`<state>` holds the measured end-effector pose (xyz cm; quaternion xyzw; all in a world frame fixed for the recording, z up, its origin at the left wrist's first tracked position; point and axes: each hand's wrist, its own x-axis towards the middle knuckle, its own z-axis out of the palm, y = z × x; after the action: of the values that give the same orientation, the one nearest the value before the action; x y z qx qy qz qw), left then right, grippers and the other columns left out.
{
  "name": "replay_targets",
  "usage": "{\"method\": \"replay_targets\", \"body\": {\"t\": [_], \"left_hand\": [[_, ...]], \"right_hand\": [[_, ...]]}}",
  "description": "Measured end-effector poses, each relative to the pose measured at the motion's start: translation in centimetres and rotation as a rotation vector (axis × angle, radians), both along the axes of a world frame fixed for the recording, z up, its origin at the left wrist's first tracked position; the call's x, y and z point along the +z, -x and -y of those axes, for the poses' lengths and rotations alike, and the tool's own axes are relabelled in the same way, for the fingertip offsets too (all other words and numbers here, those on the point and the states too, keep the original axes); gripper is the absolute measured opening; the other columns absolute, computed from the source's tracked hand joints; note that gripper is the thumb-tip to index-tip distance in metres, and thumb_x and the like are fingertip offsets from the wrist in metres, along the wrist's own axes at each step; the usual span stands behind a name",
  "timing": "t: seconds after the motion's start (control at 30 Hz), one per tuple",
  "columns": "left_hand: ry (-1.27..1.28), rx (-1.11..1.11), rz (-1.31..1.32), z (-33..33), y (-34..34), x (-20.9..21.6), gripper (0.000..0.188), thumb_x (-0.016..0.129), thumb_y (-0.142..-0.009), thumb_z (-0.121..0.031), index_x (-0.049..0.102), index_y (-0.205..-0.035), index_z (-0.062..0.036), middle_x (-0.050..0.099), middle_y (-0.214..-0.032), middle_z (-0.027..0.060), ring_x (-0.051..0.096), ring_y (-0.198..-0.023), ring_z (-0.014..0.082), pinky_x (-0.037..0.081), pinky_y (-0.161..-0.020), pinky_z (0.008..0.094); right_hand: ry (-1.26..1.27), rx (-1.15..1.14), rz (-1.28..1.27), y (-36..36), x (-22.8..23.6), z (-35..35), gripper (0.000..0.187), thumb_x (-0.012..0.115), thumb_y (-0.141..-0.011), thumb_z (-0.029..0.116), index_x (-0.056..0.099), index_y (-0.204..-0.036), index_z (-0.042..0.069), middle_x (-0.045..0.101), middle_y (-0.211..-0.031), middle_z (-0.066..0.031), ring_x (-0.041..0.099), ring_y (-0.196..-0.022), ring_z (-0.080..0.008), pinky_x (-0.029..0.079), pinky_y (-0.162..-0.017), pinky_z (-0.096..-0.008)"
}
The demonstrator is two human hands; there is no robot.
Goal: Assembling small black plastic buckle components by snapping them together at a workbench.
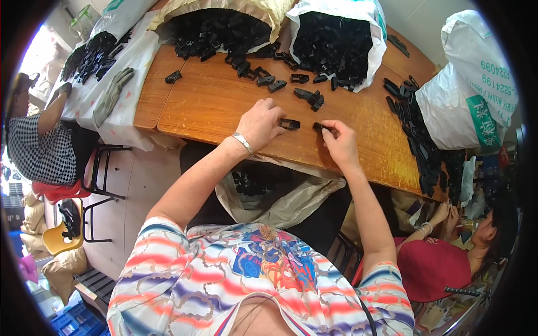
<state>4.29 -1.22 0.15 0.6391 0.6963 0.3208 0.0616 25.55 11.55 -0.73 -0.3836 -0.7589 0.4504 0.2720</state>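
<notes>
Looking along the bench (207, 106) from the open white sack (378, 53): far to its left, a grey glove (114, 96) lies on white cloth. Just left of that sack, the tan sack (218, 7) gapes, black parts inside. Nearer me than the white sack, slightly left, my left hand (260, 124) has thumb and fingertips drawn together on one end of a black frame (290, 124). Directly my side of the sack, my right hand (341, 144) pinches a small black piece (318, 127), apart from the frame. Right of the sack, long black strips (412, 131) lie heaped.
</notes>
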Motion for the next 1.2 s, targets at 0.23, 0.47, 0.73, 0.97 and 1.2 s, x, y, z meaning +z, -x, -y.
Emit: {"method": "replay_targets", "body": {"t": [0.23, 0.47, 0.73, 0.97, 1.2], "left_hand": [[0.004, 0.047, 0.065, 0.1, -0.4, -0.7, 0.03, 0.077, -0.074, -0.014, 0.069, -0.103, -0.0088, 0.059, -0.1, 0.0093, 0.055, -0.104, 0.03, 0.05, -0.088, 0.0392], [-0.042, 0.06, 0.129, -0.1, -0.4, -1.5, 0.027, 0.077, -0.075, -0.015, 0.069, -0.1, -0.0111, 0.059, -0.094, 0.0066, 0.056, -0.097, 0.0279, 0.05, -0.083, 0.0382], [-0.063, 0.048, 0.127, -0.1, -0.2, -1.7, 0.025, 0.077, -0.074, -0.014, 0.068, -0.097, -0.0109, 0.059, -0.093, 0.0069, 0.057, -0.097, 0.0284, 0.05, -0.083, 0.0382], [-0.034, 0.051, 0.145, -0.2, -0.2, -1.8, 0.026, 0.077, -0.073, -0.015, 0.069, -0.097, -0.0111, 0.06, -0.094, 0.0065, 0.057, -0.097, 0.0282, 0.05, -0.083, 0.0384], [0.018, 0.071, 0.166, -0.1, -0.2, -1.4, 0.025, 0.075, -0.075, -0.016, 0.072, -0.099, -0.0107, 0.062, -0.099, 0.0087, 0.057, -0.102, 0.0298, 0.05, -0.088, 0.0393]], "right_hand": [[-0.307, 0.032, 0.087, -0.4, -0.1, 0.5, 0.017, 0.064, -0.085, 0.0, 0.067, -0.102, -0.001, 0.062, -0.102, -0.0139, 0.065, -0.083, -0.0258, 0.051, -0.072, -0.0327], [-0.456, 0.178, 0.232, -1.0, 1.7, 1.7, 0.024, 0.069, -0.08, 0.0, 0.066, -0.104, 0.0, 0.062, -0.098, -0.0146, 0.064, -0.087, -0.0336, 0.051, -0.076, -0.0383], [-0.653, 0.227, 0.068, 4.4, 1.8, 3.8, 0.027, 0.073, -0.077, 0.0, 0.068, -0.103, 0.003, 0.061, -0.095, -0.0117, 0.064, -0.079, -0.0306, 0.052, -0.068, -0.0364], [-0.663, 0.282, 0.179, 5.0, 1.6, 3.4, 0.026, 0.071, -0.077, 0.002, 0.066, -0.103, 0.004, 0.059, -0.098, -0.0112, 0.063, -0.086, -0.0327, 0.052, -0.071, -0.0403], [-1.016, 0.282, 0.357, 4.9, 0.1, 4.8, 0.041, 0.064, -0.082, 0.006, 0.057, -0.121, -0.003, 0.057, -0.105, -0.015, 0.057, -0.102, -0.0322, 0.05, -0.08, -0.0404]]}}
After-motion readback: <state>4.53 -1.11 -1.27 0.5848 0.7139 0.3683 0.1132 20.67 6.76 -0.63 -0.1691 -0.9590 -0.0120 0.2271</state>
